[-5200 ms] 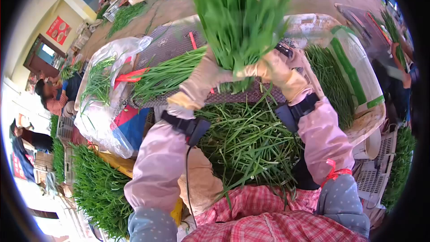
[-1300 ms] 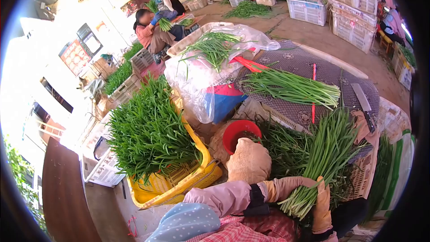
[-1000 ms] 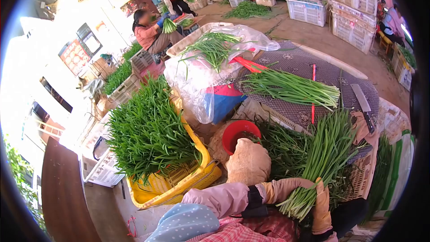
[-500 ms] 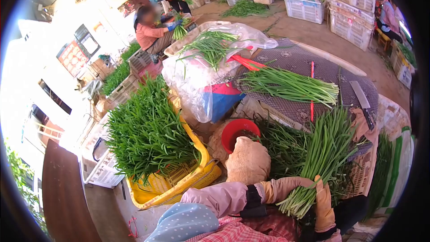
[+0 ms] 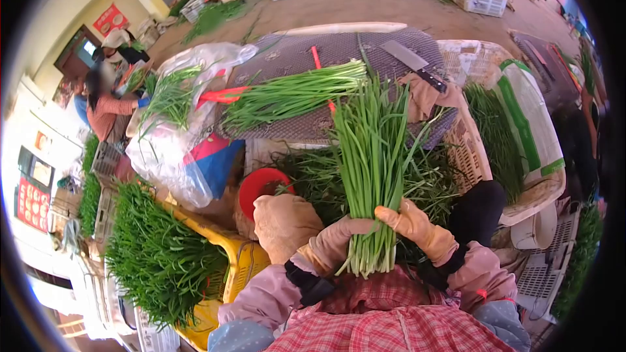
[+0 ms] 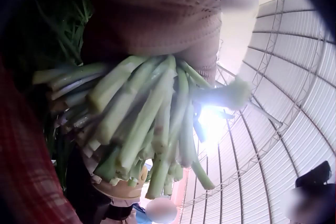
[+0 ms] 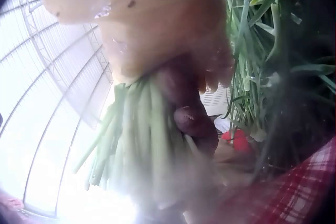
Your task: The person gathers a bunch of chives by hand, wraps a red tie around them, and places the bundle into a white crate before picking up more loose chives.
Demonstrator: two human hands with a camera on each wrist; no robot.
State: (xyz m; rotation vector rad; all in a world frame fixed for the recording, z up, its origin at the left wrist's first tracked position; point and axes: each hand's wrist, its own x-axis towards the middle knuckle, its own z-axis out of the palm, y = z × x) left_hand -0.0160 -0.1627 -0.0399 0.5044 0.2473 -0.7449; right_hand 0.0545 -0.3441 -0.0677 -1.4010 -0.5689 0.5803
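Observation:
In the head view, a bunch of garlic chives [image 5: 372, 156] stands before the lap, leaf tips pointing away and pale cut ends toward the checked apron. My gloved left hand [image 5: 340, 240] grips its lower part from the left. The gloved right hand [image 5: 420, 229] grips the same stalks from the right, its thumb lying across the front. Uneven stem ends [image 6: 142, 119] stick out below the left glove in the left wrist view. From the right wrist, stalks [image 7: 144, 134] show beneath the right glove, with dark fingertips curled around them.
A second bunch [image 5: 300, 94] lies over a red strip on the patterned cloth [image 5: 274, 52], beside a knife [image 5: 404, 57]. Loose greens [image 5: 313, 173] fill the space below. A yellow crate [image 5: 244, 264] of greens and a red bucket [image 5: 255, 186] stand left; a white-sided basket [image 5: 535, 117] stands right.
The bunch was raised and blurred 5.2 s ago; it is now low before the lap. Since half a second ago the head view has swung right, bringing both hands nearer its middle, grip kept.

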